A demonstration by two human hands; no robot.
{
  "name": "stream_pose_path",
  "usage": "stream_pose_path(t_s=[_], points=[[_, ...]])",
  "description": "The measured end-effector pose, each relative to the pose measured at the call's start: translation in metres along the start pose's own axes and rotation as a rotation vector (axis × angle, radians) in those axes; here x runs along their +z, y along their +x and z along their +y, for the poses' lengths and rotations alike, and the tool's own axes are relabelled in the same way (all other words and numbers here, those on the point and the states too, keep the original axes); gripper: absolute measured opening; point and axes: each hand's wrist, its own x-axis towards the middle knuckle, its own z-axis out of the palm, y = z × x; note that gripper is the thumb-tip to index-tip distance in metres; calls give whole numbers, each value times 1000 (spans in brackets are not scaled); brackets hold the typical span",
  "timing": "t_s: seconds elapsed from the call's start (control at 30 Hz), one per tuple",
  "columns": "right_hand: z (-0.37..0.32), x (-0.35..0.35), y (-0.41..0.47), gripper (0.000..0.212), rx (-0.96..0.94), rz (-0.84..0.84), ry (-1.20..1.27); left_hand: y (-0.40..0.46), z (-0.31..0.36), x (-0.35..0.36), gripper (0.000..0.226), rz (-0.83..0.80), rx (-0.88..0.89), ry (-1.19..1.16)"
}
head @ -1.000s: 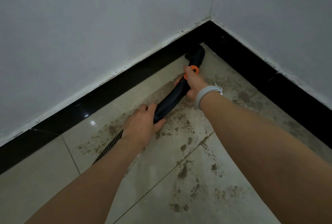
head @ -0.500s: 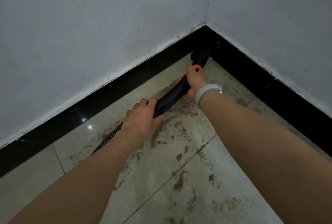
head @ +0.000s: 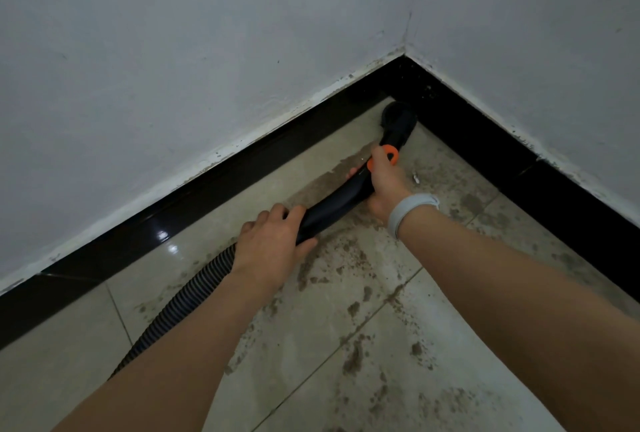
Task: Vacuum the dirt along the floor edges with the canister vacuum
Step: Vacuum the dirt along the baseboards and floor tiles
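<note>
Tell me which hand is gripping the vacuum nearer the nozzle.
The right hand, with the grey wristband, beside the orange ring; the left hand grips near the ribbed hose.

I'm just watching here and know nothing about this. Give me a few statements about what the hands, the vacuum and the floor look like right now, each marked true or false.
1. Both hands grip the black vacuum handle. True: the left hand holds its rear end, the right hand its front.
2. The nozzle sits in the corner where the two black baseboards meet. True.
3. The floor tiles are spotless. False: brown dirt is scattered over them.
4. The grey wristband is on the left wrist. False: it is on the right wrist.
5. The ribbed hose runs off toward the right. False: it trails to the lower left, under the left arm.
</note>
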Motion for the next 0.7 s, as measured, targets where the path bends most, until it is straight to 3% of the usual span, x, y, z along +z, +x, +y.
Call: stream_pose_path(t_s=[0.2,0.43,0.7], points=[[-22,2,-1,32,75,-156,-61,2,14,-5,45,68,-32,-19],[48,17,-38,19,122,-159,-194,-67,-21,8,37,-45,-109,-40],[115,49,-119,20,272,-278,-220,-145,-62,-5,37,-101,-273,-139]])
